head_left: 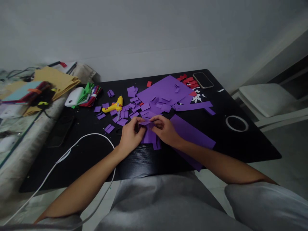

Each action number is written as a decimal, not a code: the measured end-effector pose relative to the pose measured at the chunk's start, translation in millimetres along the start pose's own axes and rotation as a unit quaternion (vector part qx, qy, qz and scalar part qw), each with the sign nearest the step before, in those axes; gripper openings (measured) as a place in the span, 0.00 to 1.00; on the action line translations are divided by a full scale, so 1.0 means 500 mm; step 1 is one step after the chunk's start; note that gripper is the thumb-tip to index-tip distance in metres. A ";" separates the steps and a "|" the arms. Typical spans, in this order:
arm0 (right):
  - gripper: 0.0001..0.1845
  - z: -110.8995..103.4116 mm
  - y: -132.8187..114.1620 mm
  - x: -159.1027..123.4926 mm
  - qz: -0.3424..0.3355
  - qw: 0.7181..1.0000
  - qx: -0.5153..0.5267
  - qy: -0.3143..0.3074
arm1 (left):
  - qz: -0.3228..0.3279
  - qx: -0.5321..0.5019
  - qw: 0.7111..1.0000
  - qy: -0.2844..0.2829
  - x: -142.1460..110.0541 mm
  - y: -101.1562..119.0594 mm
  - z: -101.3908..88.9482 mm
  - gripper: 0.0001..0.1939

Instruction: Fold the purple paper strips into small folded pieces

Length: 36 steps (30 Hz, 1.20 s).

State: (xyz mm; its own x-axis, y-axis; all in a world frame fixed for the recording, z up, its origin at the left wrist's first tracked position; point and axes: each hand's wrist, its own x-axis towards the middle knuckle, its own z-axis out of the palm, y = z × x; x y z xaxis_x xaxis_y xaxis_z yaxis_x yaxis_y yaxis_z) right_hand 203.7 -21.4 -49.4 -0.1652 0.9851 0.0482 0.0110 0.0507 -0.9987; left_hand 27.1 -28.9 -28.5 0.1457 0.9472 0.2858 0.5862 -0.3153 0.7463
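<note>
Between my left hand [132, 133] and my right hand [165, 129] is a small purple paper piece [146, 123], pinched by the fingertips of both. More purple paper strips [150, 138] lie on the table just beneath my hands. Beyond them spreads a loose pile of small folded purple paper pieces [145, 106]. A large purple sheet [156, 89] lies behind the pile, and another purple sheet [192, 131] passes under my right forearm. A yellow glue gun [115, 105] rests among the pieces to the left. My fingers partly hide the held piece.
A white cable [96, 134] loops over the black table [91, 163] at left. Red paper scraps [191, 81], white scraps [197, 96] and a phone [203, 80] lie at the back right. A white ring [237, 123] sits at right. Coloured bundles [89, 94] are at the back left.
</note>
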 end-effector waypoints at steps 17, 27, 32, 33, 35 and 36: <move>0.10 0.000 -0.010 -0.006 -0.014 0.999 0.029 -0.025 | -0.018 -0.171 0.985 0.003 0.004 -0.012 0.003 0.09; 0.12 -0.024 -0.029 0.005 0.049 0.972 0.207 -0.096 | -0.052 -0.333 0.940 -0.047 0.012 -0.005 -0.020 0.10; 0.17 -0.029 -0.030 0.006 0.074 0.954 0.268 -0.116 | -0.022 -0.318 0.947 -0.043 0.007 -0.008 -0.024 0.10; 0.16 -0.030 -0.032 0.006 0.076 0.952 0.272 -0.119 | -0.018 -0.307 0.951 -0.046 0.006 -0.010 -0.026 0.10; 0.14 -0.029 -0.036 0.005 0.075 0.958 0.254 -0.112 | 0.001 -0.276 0.960 -0.057 0.003 -0.014 -0.031 0.11; 0.14 -0.028 -0.037 0.004 0.070 0.966 0.228 -0.099 | 0.018 -0.257 0.964 -0.062 0.003 -0.015 -0.034 0.12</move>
State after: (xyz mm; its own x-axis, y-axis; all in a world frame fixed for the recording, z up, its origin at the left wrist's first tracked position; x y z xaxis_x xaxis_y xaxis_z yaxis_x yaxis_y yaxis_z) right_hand 217.1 -18.1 -30.5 -0.3798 0.9238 -0.0475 -0.3819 -0.2034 -0.9015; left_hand 9.5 -26.2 -23.6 0.2712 0.9245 0.2678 0.1117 -0.3066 0.9453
